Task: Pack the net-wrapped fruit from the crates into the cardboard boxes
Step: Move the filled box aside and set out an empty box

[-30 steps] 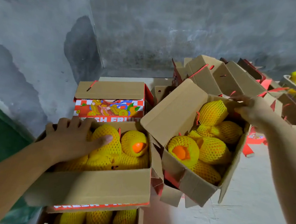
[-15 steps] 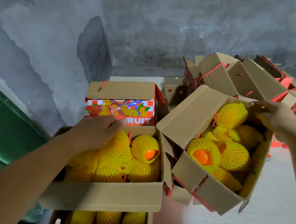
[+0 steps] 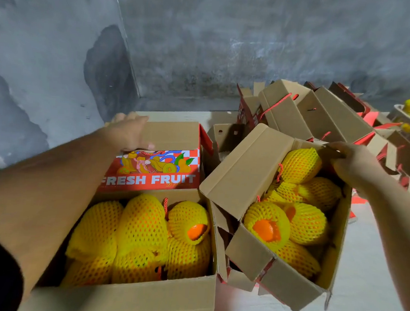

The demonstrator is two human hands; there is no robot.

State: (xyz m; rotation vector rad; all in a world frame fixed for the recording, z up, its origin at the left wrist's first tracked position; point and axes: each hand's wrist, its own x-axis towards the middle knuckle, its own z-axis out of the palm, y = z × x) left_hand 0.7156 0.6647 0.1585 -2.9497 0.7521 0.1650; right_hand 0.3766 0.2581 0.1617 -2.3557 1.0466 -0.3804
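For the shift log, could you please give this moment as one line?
left hand: on printed box flap | right hand: grips tilted box | both boxes full

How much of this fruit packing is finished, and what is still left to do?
Done: both open boxes, the left box and the right box, look full of netted fruit. In hand: the left hand rests on the back flap; the right hand grips a flap. Left: closing them, then filling the empty boxes.

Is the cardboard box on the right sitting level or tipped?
Tipped: the right cardboard box leans, its far flap held by the right hand.
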